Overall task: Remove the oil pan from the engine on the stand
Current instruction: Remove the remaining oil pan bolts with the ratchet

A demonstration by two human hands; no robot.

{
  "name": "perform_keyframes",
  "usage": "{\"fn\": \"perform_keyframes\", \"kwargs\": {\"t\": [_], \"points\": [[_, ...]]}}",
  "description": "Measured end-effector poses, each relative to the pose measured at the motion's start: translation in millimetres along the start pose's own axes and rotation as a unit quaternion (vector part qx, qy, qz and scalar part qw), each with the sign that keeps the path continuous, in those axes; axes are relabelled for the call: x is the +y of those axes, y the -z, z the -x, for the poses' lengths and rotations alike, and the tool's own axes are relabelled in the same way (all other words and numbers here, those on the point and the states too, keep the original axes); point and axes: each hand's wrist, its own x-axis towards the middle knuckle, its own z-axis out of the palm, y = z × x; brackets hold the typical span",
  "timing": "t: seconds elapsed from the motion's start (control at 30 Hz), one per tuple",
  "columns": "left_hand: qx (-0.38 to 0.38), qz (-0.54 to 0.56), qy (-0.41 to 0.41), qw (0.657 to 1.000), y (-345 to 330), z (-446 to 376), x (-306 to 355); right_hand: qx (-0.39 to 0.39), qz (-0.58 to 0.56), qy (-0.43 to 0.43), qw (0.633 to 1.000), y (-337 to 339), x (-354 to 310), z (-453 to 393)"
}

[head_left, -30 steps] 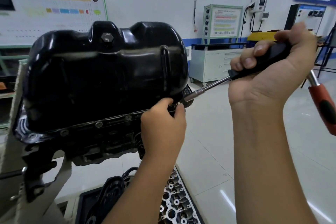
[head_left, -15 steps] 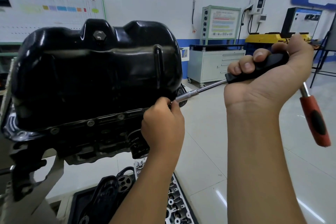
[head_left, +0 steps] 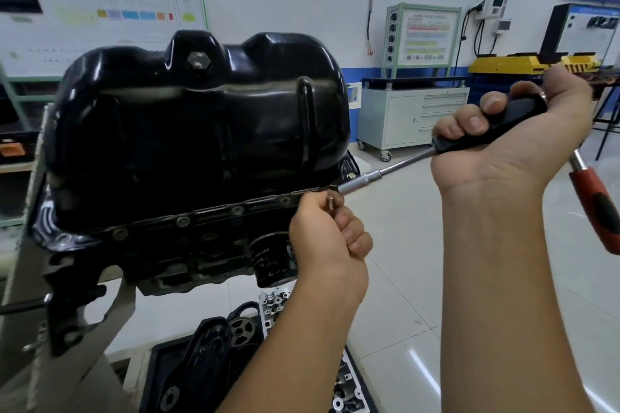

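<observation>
Parts tray (head_left: pixel 201 379) at the foot of the view, nearest the observer, carries a black cover with a toothed sprocket (head_left: pixel 242 329) showing beside it and a cylinder head (head_left: pixel 349 386) partly hidden by the forearms; these appear to be components already stripped from the engine and laid where they can be found.

Left hand (head_left: pixel 330 241) is next, raised to the lower flange of the oil pan. Its grip is closed: fingers curled, thumb and forefinger pinching a small bolt (head_left: pixel 330 203) just below the socket tip. The hand appears placed there to catch the fastener as it leaves the flange, so it does not drop to the floor.

Right hand (head_left: pixel 510 137) wraps fully round the black handle of a socket driver (head_left: pixel 385 174), whose chrome socket points at the pan's right-hand corner. A red-handled ratchet (head_left: pixel 600 208) juts from beyond the same wrist; whether that hand also grips it cannot be determined.

Oil pan (head_left: pixel 201 124), gloss black, remains seated on the inverted engine block (head_left: pixel 201 258), which is held on the engine stand (head_left: pixel 60 312); the inversion puts the pan uppermost for access. Several flange bolts (head_left: pixel 183 221) remain in place along the near edge, so removal is judged incomplete. The drain plug (head_left: pixel 198 60) sits in the upper face.

Beyond, a grey tool cabinet (head_left: pixel 412 117) on castors and a wall chart (head_left: pixel 100 13) stand against the far wall.
</observation>
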Motion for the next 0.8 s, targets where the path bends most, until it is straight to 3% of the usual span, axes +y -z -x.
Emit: {"fn": "perform_keyframes", "kwargs": {"t": [0.1, 0.27, 0.4, 0.53, 0.7, 0.8], "points": [[-0.012, 0.038, 0.067, 0.997, 2.8, 1.6, 14.1, 0.051, 0.0, 0.044, 0.998, -3.6, 10.8, 4.9], [0.007, -0.038, 0.118, 0.992, 17.5, -5.0, 26.5, 0.053, 0.031, -0.013, 0.998, -8.0, 20.8, 8.5], [0.004, -0.066, 0.135, 0.989, 27.8, -2.8, 29.0, 0.051, 0.022, -0.024, 0.998, -10.2, 35.7, 16.2], [0.049, -0.058, 0.156, 0.985, 39.6, -3.1, 30.6, 0.053, 0.031, -0.037, 0.997, -11.2, 43.3, 22.5], [0.068, -0.13, 0.122, 0.982, 50.3, 1.0, 40.7, 0.044, 0.088, -0.087, 0.991, -7.2, 54.0, 33.2], [0.055, -0.237, 0.05, 0.969, 58.2, 11.1, 49.9, 0.036, 0.141, -0.113, 0.983, -5.8, 60.5, 39.0]]}}
